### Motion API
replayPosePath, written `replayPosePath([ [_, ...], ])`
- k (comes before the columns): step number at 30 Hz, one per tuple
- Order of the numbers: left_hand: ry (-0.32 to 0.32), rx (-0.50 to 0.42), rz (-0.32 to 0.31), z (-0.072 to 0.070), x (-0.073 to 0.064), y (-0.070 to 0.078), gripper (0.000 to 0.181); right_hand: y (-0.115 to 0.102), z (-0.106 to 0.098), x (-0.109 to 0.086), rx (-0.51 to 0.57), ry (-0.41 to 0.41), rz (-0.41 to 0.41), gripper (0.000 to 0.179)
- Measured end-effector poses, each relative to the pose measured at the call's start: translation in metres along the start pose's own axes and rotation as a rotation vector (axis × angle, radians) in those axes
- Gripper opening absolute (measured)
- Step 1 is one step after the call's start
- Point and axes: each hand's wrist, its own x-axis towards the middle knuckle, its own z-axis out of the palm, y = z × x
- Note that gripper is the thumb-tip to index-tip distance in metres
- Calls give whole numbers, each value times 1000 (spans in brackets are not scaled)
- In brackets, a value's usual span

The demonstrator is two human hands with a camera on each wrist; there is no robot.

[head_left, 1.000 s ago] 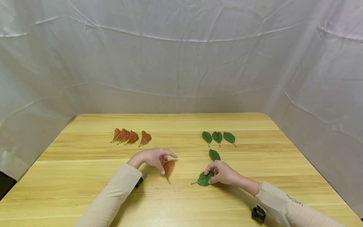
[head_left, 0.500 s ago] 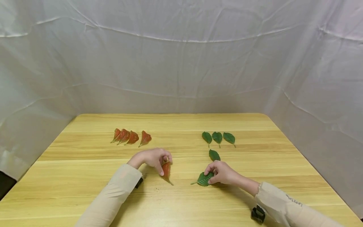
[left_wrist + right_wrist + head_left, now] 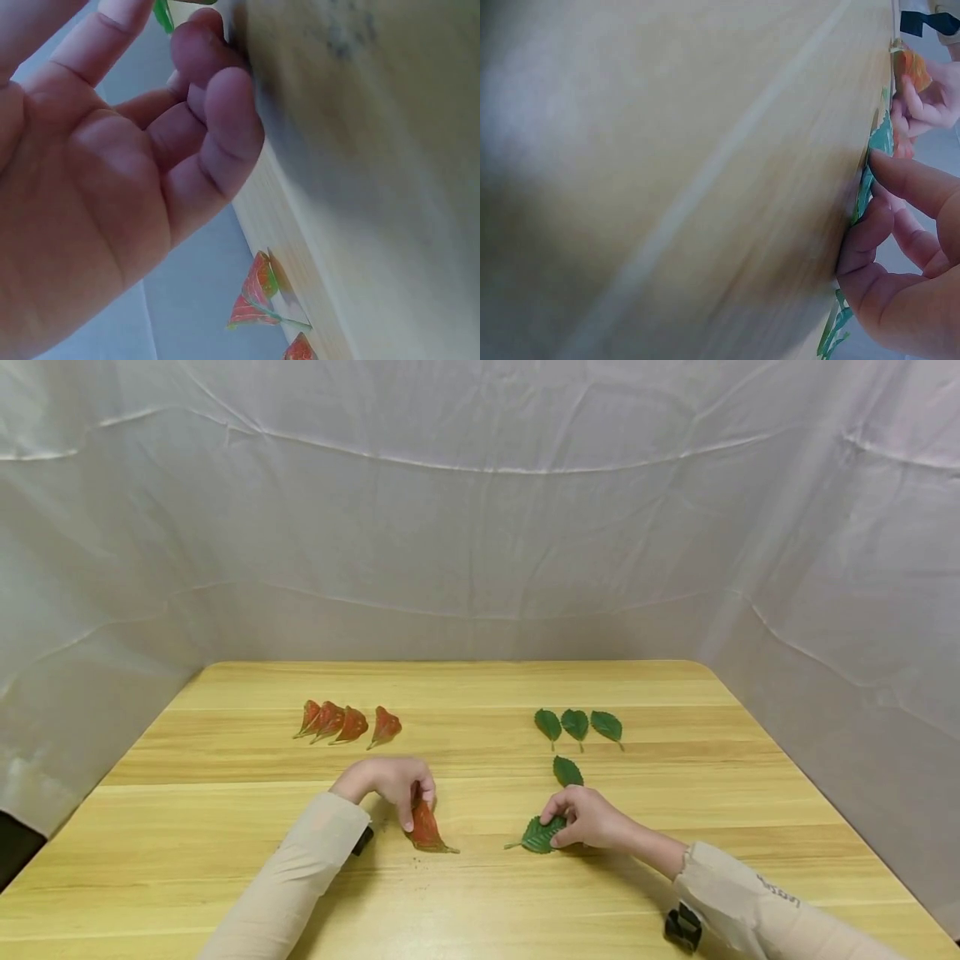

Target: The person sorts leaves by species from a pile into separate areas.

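Note:
In the head view my left hand (image 3: 393, 782) pinches a red leaf (image 3: 427, 832) between thumb and fingers; its stem points right. Across from it, my right hand (image 3: 588, 818) grips the edge of a green leaf (image 3: 537, 836) with a toothed rim, which lies low over the tabletop with its stem to the left. Just behind the right hand is another green leaf (image 3: 567, 770), partly covered by it. The right wrist view shows the right thumb and fingers on the green leaf (image 3: 880, 135). The left wrist view mostly shows the left palm (image 3: 112, 187), and the held red leaf is hidden there.
At the back left of the wooden table (image 3: 480, 902), several red leaves lie in a row, some overlapping, with one red leaf (image 3: 385, 725) a little apart. Three green leaves, one of them the middle leaf (image 3: 574, 723), lie at the back right. Pale sheeting (image 3: 480, 543) surrounds the table.
My left hand has closed its fingers on the red leaf, turned its stem toward the right and drawn it slightly left and nearer. The right hand and its green leaf have stayed put.

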Motion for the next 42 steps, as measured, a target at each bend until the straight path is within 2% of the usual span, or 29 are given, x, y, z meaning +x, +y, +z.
replayPosePath([
  [4,-6,-12,4,0,0,-2,19,3,-1,0,22,-6,-31,17],
  [5,-8,-20,8,-1,-1,-3,20,6,-1,0,18,-9,-71,17],
  [8,-18,-63,37,-1,-2,-6,24,8,-1,-1,26,-13,-99,16],
  [11,-21,-127,87,-2,-3,-11,27,7,-1,-1,10,-13,-73,16],
  [12,-19,-148,105,-3,-4,-12,28,4,-1,-1,13,-11,-34,16],
  [15,-1,-209,149,-4,-6,-17,30,1,-1,-1,5,-10,1,17],
  [18,18,-253,171,-6,-8,-19,34,0,-1,-2,9,-9,10,18],
  [21,36,-294,164,-7,-9,-20,33,1,-1,-1,14,-10,19,18],
  [26,119,-293,148,-8,-11,-20,13,4,-1,0,18,-15,31,19],
  [29,176,-320,139,-9,-11,-21,19,3,-1,0,17,-17,30,19],
  [33,251,-407,138,-10,-12,-22,24,2,-2,0,18,-16,22,20],
  [37,338,-475,173,-13,-11,-21,22,3,-1,0,7,-15,24,20],
  [42,470,-512,192,-16,-10,-19,13,3,-1,1,8,-20,24,19],
])
